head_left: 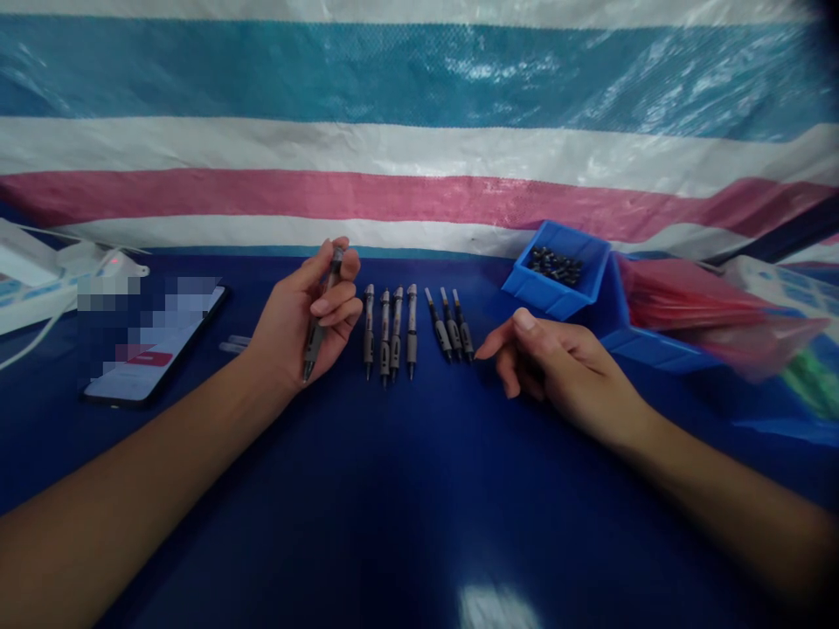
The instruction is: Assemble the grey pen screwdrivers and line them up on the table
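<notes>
- Head view: the left hand (298, 306), left of centre, is pinching a pen (314, 339) by its upper end between thumb and fingers; the other fingers are curling around the barrel.
- The pen is tilting, its upper end pointing to the upper right and its tip resting near the heel of the palm.
- The right hand (564, 358), right of centre, is curling loosely, thumb and forefinger standing apart; nothing is showing in its grasp.
- Three pen halves (454, 334) are lying just left of the right forefinger, which is the nearer hand; contact is not showing clearly. Their long axes are running up the frame, tips downward and slightly right.
- Four pens (396, 336) are lying side by side at centre, between the hands, tips downward.
- The pen halves are showing dark, smooth grips and thin tubes ending pale; the four pens are showing slim grey barrels with clips.
- Right of centre, a square-sided blue plastic box (547, 299) is holding small dark parts (557, 266).
- At far right, thin, glossy red bags (688, 293) are filling another tray.
- The dark blue table (406, 524) is reflecting light at bottom centre.
</notes>
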Available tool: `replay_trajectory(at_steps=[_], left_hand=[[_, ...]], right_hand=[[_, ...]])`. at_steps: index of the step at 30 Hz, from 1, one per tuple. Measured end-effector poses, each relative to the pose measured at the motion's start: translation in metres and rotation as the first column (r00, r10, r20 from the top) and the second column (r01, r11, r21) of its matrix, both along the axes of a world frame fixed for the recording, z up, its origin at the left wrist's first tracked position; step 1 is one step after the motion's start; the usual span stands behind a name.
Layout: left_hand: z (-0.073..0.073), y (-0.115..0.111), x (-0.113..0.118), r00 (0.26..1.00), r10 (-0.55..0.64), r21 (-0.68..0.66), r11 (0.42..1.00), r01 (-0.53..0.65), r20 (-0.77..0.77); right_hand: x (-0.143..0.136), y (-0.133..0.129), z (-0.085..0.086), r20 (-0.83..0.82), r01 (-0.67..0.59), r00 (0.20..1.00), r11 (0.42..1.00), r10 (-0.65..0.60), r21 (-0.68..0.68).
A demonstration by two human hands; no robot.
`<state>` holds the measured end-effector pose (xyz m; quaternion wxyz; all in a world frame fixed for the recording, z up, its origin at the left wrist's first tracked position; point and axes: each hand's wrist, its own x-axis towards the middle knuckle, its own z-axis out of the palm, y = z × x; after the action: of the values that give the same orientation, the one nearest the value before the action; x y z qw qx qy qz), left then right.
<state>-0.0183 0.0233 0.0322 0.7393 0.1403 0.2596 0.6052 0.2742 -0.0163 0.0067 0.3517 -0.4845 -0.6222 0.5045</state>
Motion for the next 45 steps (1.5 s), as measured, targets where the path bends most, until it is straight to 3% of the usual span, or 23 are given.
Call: replay_trajectory(at_steps=[13, 22, 35, 41, 45], left_hand=[[0.000, -0.004, -0.002, 0.990, -0.033, -0.007, 0.999, 0.034, 0.138], [0.004, -0.002, 0.002, 0.999, -0.017, -0.015, 1.000, 0.016, -0.028], [-0.002, 0.002, -0.001, 0.999, 0.033, -0.009, 0.999, -0.033, -0.037], [-0.005, 0.004, 0.000, 0.966, 0.066, 0.071, 0.996, -0.050, -0.250], [-0.020, 0.008, 0.001, 0.858, 0.175, 0.204, 0.975, -0.085, -0.482]], right_hand=[[0.001, 0.000, -0.001, -0.006, -0.015, 1.000, 1.000, 0.015, 0.002], [0.003, 0.001, -0.003, 0.013, -0.022, 1.000, 1.000, 0.022, 0.006], [0.001, 0.001, -0.001, 0.006, -0.027, 1.000, 1.000, 0.027, 0.007], [0.001, 0.001, 0.000, 0.013, -0.027, 1.000, 0.999, 0.027, 0.018], [0.001, 0.001, 0.001, 0.020, -0.026, 0.999, 1.000, 0.026, 0.009]])
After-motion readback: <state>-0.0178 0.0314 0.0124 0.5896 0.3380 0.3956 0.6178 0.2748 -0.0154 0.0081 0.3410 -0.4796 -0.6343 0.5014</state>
